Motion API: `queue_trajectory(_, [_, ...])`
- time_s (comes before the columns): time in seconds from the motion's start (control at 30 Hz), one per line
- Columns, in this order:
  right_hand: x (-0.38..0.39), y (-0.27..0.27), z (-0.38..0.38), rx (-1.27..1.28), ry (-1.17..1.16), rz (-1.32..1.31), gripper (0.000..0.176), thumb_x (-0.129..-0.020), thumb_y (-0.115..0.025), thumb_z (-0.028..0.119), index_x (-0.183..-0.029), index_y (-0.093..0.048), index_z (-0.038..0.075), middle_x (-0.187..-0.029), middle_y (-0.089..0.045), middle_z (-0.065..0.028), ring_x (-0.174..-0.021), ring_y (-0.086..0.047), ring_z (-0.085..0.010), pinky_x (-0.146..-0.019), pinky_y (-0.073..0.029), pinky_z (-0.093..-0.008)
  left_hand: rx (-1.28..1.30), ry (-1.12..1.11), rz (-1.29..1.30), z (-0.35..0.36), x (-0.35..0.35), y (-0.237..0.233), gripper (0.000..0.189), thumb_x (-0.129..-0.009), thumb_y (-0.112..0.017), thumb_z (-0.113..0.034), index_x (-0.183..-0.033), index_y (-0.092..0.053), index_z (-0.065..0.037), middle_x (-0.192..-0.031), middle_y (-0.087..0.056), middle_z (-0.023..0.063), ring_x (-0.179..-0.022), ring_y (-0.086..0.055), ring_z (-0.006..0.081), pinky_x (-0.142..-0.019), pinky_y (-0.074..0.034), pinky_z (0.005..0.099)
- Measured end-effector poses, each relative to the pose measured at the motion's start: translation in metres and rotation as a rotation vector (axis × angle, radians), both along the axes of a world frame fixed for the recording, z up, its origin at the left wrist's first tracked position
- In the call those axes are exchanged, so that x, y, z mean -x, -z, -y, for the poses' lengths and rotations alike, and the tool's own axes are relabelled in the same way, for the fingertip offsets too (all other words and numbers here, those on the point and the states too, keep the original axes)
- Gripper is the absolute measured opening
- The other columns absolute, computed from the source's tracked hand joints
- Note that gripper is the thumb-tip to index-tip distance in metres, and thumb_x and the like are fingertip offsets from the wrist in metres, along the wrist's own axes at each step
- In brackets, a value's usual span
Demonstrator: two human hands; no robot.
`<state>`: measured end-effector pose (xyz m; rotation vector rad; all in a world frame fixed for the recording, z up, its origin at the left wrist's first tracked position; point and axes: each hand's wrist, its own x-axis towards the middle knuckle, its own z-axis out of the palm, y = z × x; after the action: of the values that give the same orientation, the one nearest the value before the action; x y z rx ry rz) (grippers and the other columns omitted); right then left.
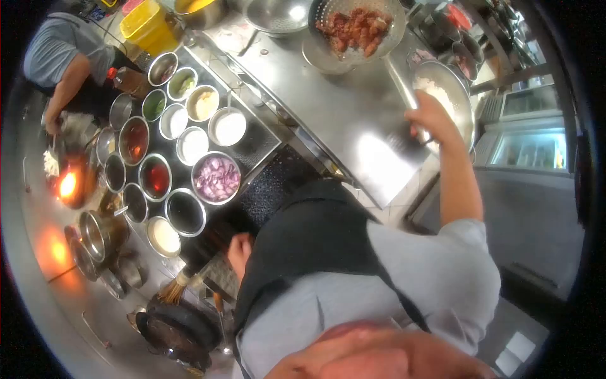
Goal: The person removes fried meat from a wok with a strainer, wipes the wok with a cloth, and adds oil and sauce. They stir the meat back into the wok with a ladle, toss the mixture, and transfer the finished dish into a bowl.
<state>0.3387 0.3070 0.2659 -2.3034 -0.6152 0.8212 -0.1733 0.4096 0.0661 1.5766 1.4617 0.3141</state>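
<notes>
My right hand [433, 119] is closed around the long metal handle of a perforated skimmer ladle [398, 79]. Browned fried meat pieces [355, 31] fill its wide bowl, which hangs over a metal dish [322, 60] on the steel counter [297, 88]. Beside that hand, a big metal bowl [466, 104] contains something white and powdery. Low at my left side, against the black apron, my left hand [239, 254] has its fingers curled; whether anything is inside them is hidden. The bowl of chopped purple onions [216, 178] lies nearest to it.
Several metal pots of sauces, white powders and greens crowd the left station, among them a red sauce pot [155, 177]. A co-worker [66, 57] stands by a flaming wok burner [68, 184]. A dark wok [177, 331] rests lower left. A yellow bin [148, 28] stands behind.
</notes>
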Motion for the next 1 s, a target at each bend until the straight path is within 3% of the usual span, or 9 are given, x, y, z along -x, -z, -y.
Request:
queue_trajectory(0.07, [-0.006,0.013,0.004,0.051,0.025,0.026,0.034,-0.073,-0.059,0.007,-0.104,-0.053,-0.005,-0.068,-0.058,-0.0107,-0.046,-0.057,-0.0163,-0.045,-0.046,-0.0306,-0.067,0.182,0.229,-0.052,-0.085,-0.035,0.012,-0.09,-0.055,-0.005,-0.095,-0.065,0.0,-0.09,-0.067,0.01,-0.082,-0.061,0.0149,-0.076,-0.048,0.0277])
queue_trajectory(0.17, [-0.003,0.026,0.007,0.103,0.056,0.043,0.036,-0.074,-0.059,0.006,-0.108,-0.05,-0.003,-0.07,-0.059,-0.0128,-0.048,-0.059,-0.0169,-0.045,-0.047,-0.0323,-0.105,0.504,0.429,-0.114,-0.204,-0.047,0.035,-0.089,-0.059,-0.015,-0.121,-0.055,-0.001,-0.119,-0.059,0.0112,-0.11,-0.056,0.021,-0.093,-0.044,0.0322])
queue_trajectory(0.23, [0.002,0.032,0.007,0.11,0.107,0.066,0.029,-0.074,-0.058,0.008,-0.097,-0.049,-0.007,-0.069,-0.059,-0.0163,-0.049,-0.059,-0.022,-0.048,-0.048,-0.0346,0.116,0.512,0.472,-0.153,-0.288,-0.031,0.052,-0.091,-0.06,-0.026,-0.135,-0.045,-0.002,-0.134,-0.049,0.0175,-0.123,-0.048,0.0256,-0.102,-0.039,0.0357])
queue_trajectory(0.37, [0.022,0.033,-0.003,0.12,0.249,0.056,0.027,-0.074,-0.056,0.008,-0.096,-0.047,-0.004,-0.069,-0.058,-0.0201,-0.049,-0.059,-0.0251,-0.049,-0.048,-0.0385,0.46,0.326,0.793,-0.181,-0.409,-0.01,0.074,-0.092,-0.056,-0.041,-0.147,-0.023,-0.004,-0.147,-0.032,0.0184,-0.129,-0.04,0.0343,-0.102,-0.04,0.0442])
queue_trajectory(0.43, [0.02,0.049,0.004,0.121,0.231,0.062,0.027,-0.075,-0.056,0.009,-0.097,-0.047,-0.003,-0.075,-0.059,-0.0243,-0.06,-0.062,-0.0336,-0.058,-0.049,-0.043,0.503,0.298,0.801,-0.176,-0.437,-0.011,0.076,-0.091,-0.058,-0.04,-0.147,-0.022,-0.005,-0.146,-0.031,0.0182,-0.127,-0.043,0.0349,-0.1,-0.041,0.0451])
queue_trajectory(0.5, [0.019,0.074,0.011,0.114,0.083,0.474,0.031,-0.075,-0.057,0.01,-0.101,-0.047,-0.004,-0.085,-0.06,-0.027,-0.076,-0.061,-0.0424,-0.071,-0.048,-0.0475,0.545,0.268,0.805,-0.168,-0.449,-0.013,0.077,-0.09,-0.059,-0.04,-0.148,-0.021,-0.005,-0.145,-0.03,0.018,-0.124,-0.045,0.0355,-0.098,-0.043,0.0461])
queue_trajectory(0.53, [0.02,0.072,0.01,0.158,0.116,0.388,0.036,-0.076,-0.059,0.012,-0.106,-0.046,-0.003,-0.092,-0.06,-0.0282,-0.09,-0.057,-0.0461,-0.08,-0.045,-0.0507,0.55,0.258,0.821,-0.164,-0.451,-0.016,0.077,-0.09,-0.059,-0.04,-0.147,-0.022,-0.005,-0.144,-0.031,0.0175,-0.121,-0.047,0.0341,-0.096,-0.044,0.0457])
queue_trajectory(0.93, [0.022,0.099,0.021,0.13,0.153,0.683,0.056,-0.077,-0.062,0.012,-0.128,-0.04,-0.002,-0.112,-0.058,-0.0241,-0.096,-0.061,-0.0392,-0.079,-0.05,-0.0459,0.514,0.225,0.711,-0.164,-0.457,-0.013,0.063,-0.089,-0.06,-0.035,-0.138,-0.038,-0.003,-0.13,-0.048,0.0121,-0.112,-0.054,0.0296,-0.088,-0.044,0.034])
queue_trajectory(1.0, [0.022,0.091,0.02,0.092,0.162,0.674,0.055,-0.077,-0.061,0.012,-0.127,-0.041,-0.002,-0.109,-0.06,-0.0241,-0.096,-0.06,-0.0399,-0.08,-0.049,-0.0459,0.366,0.274,0.574,-0.165,-0.455,-0.009,0.05,-0.087,-0.058,-0.032,-0.13,-0.051,-0.007,-0.123,-0.054,0.015,-0.106,-0.057,0.024,-0.069,-0.046,0.0339])
